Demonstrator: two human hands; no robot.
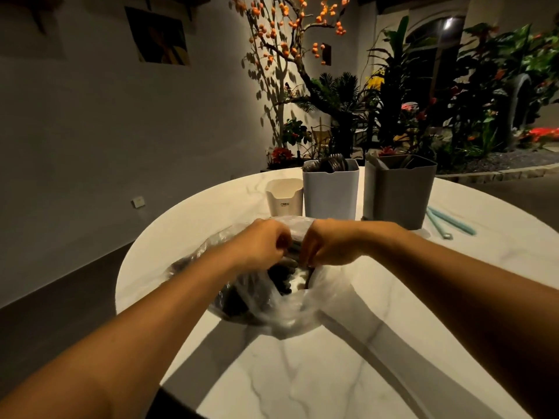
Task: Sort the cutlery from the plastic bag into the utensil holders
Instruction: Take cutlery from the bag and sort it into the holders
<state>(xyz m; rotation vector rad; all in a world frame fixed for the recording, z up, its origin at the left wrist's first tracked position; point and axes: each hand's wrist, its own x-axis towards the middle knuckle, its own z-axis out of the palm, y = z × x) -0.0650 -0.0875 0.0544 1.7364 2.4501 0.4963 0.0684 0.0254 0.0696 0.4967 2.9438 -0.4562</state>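
Note:
A clear plastic bag (pixel 290 309) full of black cutlery (pixel 281 276) lies in the middle of the round marble table (pixel 302 373). My left hand (pixel 260 243) and my right hand (pixel 329 244) meet over the bag's far side, fingers curled down into it around dark cutlery pieces. What each hand grips is partly hidden. Behind the bag stand three holders: a small white one (pixel 284 198), a light grey one (pixel 331 195) with black utensils sticking out, and a dark grey one (pixel 399 192) holding pale and dark pieces.
Pale blue straw-like sticks (pixel 447 222) lie on the table to the right of the dark grey holder. Plants and a tree with orange fruit stand beyond the table's far edge. A wall runs along the left.

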